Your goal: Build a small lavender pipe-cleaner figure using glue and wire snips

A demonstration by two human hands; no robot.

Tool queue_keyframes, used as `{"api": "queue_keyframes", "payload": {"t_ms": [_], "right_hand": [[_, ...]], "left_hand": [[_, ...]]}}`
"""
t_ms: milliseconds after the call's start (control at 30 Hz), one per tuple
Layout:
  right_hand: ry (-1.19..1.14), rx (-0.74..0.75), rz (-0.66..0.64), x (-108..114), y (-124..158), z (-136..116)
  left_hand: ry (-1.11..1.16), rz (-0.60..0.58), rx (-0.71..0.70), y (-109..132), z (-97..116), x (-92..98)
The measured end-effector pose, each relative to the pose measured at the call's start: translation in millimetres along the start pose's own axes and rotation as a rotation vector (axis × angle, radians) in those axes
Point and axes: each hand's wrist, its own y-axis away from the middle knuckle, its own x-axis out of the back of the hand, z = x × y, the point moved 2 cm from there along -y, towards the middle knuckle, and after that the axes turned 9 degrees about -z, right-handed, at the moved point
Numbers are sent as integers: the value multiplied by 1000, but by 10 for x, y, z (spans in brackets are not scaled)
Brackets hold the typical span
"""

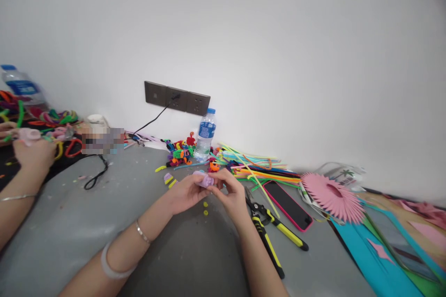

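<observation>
My left hand point(186, 192) and my right hand point(228, 189) meet above the grey table, both closed on a small lilac fuzzy piece point(205, 180) that looks like coiled pipe cleaner. Fingertips cover part of it. Just left of my left hand lie small lilac-and-yellow pieces point(168, 178). Below the fingers sit two tiny yellow-green bits point(205, 212). Close to my right wrist are pliers point(268, 222) with yellow-and-black handles, lying spread apart.
A water bottle point(205, 134) stands by colourful fuzzy figures point(180, 154). Loose pipe cleaners point(265, 167), a pink-edged phone point(289, 205), a pink pleated paper ring point(332, 197) and blue paper point(362, 250) lie rightward. At left, a co-worker's hand point(33, 155) holds something pale pink.
</observation>
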Motion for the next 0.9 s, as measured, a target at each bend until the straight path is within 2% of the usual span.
{"api": "queue_keyframes", "payload": {"t_ms": [200,500,900], "right_hand": [[57,49,-13,45,-18,-24],[57,-51,-5,38,8,25],[-9,-75,5,44,30,104]], "left_hand": [[-8,6,5,-6,-4,7],[-116,-22,-60,-6,-32,33],[-225,57,-194,13,15,-47]]}}
